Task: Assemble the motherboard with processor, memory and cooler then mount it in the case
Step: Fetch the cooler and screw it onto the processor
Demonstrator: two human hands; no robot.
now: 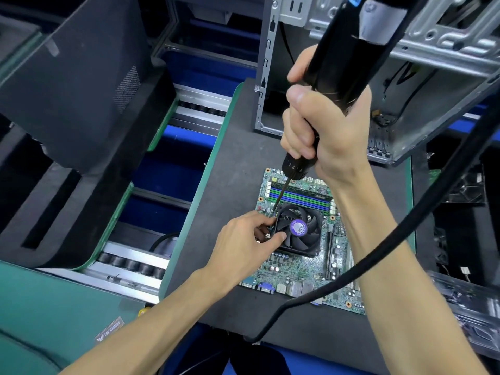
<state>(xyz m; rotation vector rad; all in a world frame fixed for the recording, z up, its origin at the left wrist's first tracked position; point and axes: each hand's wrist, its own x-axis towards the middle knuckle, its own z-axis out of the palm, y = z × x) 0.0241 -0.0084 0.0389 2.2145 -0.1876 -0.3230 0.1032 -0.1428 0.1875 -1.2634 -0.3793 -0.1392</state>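
Item one: my right hand (328, 131) is wrapping all its fingers tightly round the long black cylindrical electric screwdriver (335, 85), holding it tilted so that its thin dark bit (281, 194) is pointing down at the upper left corner of the cooler. A thick black cable (378, 255) is trailing from the tool across my right forearm and down over the near edge of the board.

Item two: my left hand (243, 244) is resting on the left edge of the square black fan cooler with the purple round hub label (299, 230), thumb and fingertips curling in to pinch its frame beside a small silver screw (267, 235).

Item three: the green rectangular printed motherboard (297, 269) is lying flat on the dark grey mat (216, 185), with the cooler sitting on its middle. Blue and green memory slots (300, 197) are running just beyond the cooler, a dark memory stick standing in the farthest one.

Item four: the bare grey sheet-metal computer case (405, 50) is standing open at the far right of the mat, well apart from the board.

Item five: a green-edged conveyor line with silver rails and black rollers (130, 263) is running along the left, carrying large black foam blocks (70, 77).
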